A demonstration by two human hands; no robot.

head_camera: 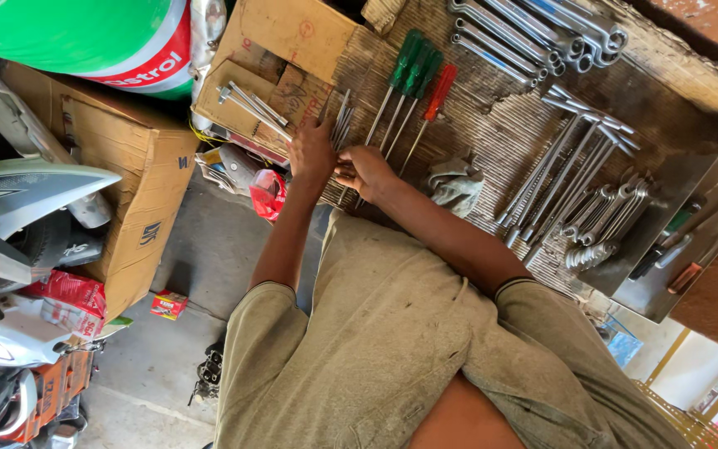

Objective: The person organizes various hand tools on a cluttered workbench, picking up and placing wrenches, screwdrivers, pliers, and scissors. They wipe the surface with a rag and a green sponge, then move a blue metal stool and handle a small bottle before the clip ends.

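The left hand [312, 154] rests flat on thin metal rods [341, 125] on the desk [508, 125]; the right hand [365, 170] pinches one loosely. I judge a nudge could roll the rods into the green screwdrivers [409, 71] or off the edge.

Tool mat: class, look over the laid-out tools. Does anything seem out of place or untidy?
Mostly orderly: screwdrivers and spanners lie in rows. A crumpled grey rag sits loose among them, and one spanner bunch is heaped rather than spread.
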